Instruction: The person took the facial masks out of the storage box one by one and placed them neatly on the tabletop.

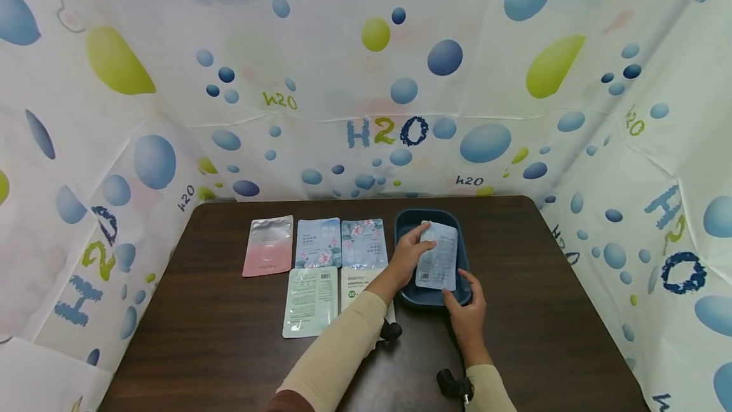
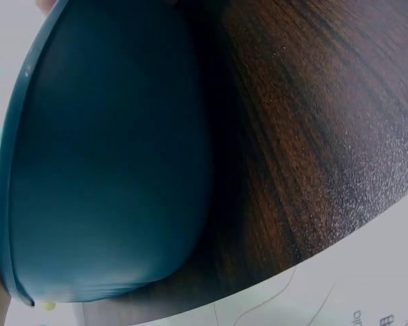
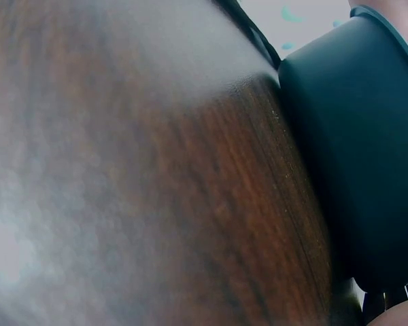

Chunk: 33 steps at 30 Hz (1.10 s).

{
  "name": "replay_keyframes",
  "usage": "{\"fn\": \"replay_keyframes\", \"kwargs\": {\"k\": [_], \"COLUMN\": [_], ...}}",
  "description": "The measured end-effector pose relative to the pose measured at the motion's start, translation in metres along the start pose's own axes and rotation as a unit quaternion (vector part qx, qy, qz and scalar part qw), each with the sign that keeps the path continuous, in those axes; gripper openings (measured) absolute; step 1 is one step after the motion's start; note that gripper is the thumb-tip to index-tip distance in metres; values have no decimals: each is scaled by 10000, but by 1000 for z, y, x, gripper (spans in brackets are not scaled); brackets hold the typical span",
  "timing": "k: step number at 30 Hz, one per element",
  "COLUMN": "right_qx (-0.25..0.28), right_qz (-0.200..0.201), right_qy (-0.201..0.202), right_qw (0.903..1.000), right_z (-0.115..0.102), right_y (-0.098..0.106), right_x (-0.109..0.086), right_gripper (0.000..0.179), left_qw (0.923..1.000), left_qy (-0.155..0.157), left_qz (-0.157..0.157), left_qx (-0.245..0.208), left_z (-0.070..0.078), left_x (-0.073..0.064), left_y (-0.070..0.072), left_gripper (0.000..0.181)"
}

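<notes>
In the head view a pale blue-white face mask packet [image 1: 438,259], printed with small text and a barcode, is over the dark blue plastic tray [image 1: 426,301]. My left hand [image 1: 405,258] holds its left side, one finger near the top edge and another digit on the printed face. At the packet's lower right corner is my right hand [image 1: 469,310], with thumb and finger spread at the bottom and right edges. The left wrist view shows the tray's outer wall [image 2: 109,156] up close. From the right wrist, the tray wall [image 3: 367,156] fills the right side.
Left of the tray lie a pink-and-silver packet [image 1: 269,247], two blue floral packets [image 1: 318,243] [image 1: 364,243] and a pale green one [image 1: 311,304]. My left forearm partly covers a cream packet [image 1: 356,283]. The brown table [image 1: 549,310] backs onto a patterned curtain [image 1: 320,37].
</notes>
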State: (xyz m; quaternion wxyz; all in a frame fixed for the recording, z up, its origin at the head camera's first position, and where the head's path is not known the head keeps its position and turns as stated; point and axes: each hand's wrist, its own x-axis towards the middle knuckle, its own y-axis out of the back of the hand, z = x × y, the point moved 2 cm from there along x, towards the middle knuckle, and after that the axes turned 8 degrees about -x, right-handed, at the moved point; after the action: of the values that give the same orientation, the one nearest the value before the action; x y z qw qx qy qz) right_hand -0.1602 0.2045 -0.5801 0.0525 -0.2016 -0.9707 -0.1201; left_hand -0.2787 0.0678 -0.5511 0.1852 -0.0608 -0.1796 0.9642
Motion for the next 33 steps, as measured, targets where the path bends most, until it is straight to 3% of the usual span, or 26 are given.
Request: {"fn": "replay_keyframes", "kwargs": {"k": [13, 22, 33], "right_qx": [-11, 16, -169], "right_qz": [0, 66, 4], "right_qy": [-12, 61, -129], "right_qw": [10000, 10000, 9998], "right_z": [0, 0, -1], "right_y": [-2, -1, 1], "right_x": [-1, -1, -2], "right_gripper": [55, 52, 54], "left_qw": [9970, 9949, 9932], "left_qy": [-88, -176, -308], "left_qz": [7, -59, 4], "left_qx": [-770, -995, -1120], "left_z": [10, 18, 32], "left_x": [-4, -3, -4], "left_y": [8, 16, 24], "left_gripper": [60, 59, 61]}}
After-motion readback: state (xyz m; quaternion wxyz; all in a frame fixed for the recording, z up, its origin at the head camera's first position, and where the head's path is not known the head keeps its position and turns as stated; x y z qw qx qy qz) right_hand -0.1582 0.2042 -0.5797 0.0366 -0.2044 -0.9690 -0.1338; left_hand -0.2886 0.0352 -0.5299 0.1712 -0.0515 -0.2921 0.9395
